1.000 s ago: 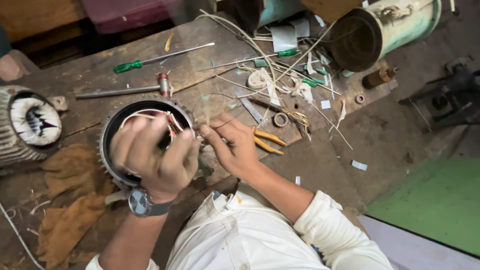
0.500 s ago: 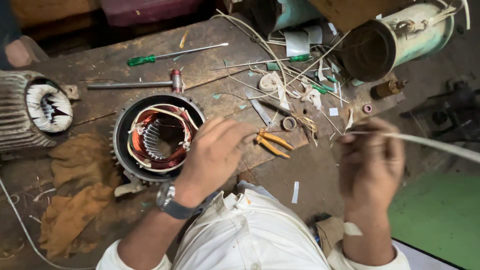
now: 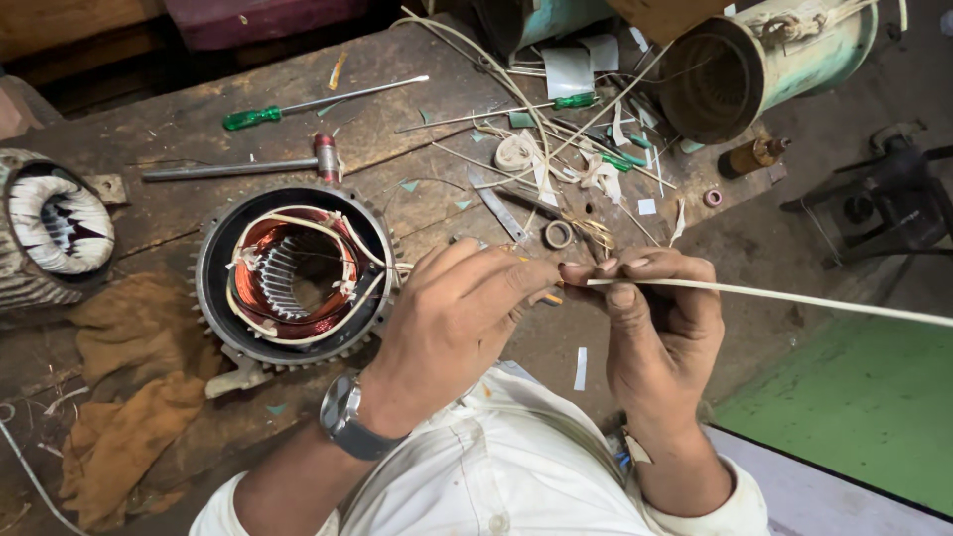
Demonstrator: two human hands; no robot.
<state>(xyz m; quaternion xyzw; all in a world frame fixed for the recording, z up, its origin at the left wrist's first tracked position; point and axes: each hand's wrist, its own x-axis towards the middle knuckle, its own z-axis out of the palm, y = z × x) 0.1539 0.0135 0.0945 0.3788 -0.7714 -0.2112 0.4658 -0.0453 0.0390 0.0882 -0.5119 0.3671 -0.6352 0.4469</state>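
A round motor stator (image 3: pixel 213 298) with copper windings and white sleeved leads lies on the wooden bench (image 3: pixel 417 60). My left hand (image 3: pixel 457 308), with a wristwatch, sits just right of the stator. Its thumb and forefinger pinch a thin wire lead (image 3: pixel 399 266) that runs out of the windings. My right hand (image 3: pixel 660 328) grips a long white insulating sleeve (image 3: pixel 794 298) that stretches off to the right. The sleeve's near end meets my left fingertips. Orange-handled pliers (image 3: pixel 551 298) lie mostly hidden under both hands.
Left of the stator are a second wound stator (image 3: pixel 55 223) and a brown cloth (image 3: pixel 129 397). Behind lie a hammer (image 3: pixel 238 169), two green-handled screwdrivers (image 3: pixel 253 117) (image 3: pixel 576 100), a tape roll (image 3: pixel 558 234) and loose sleeves. A teal motor housing (image 3: pixel 754 60) is at back right, a green mat (image 3: pixel 854 407) on the floor.
My left hand has come off the stator and now pinches a lead beside it. My right hand swung out right with the sleeve, then came back to meet the left fingertips.
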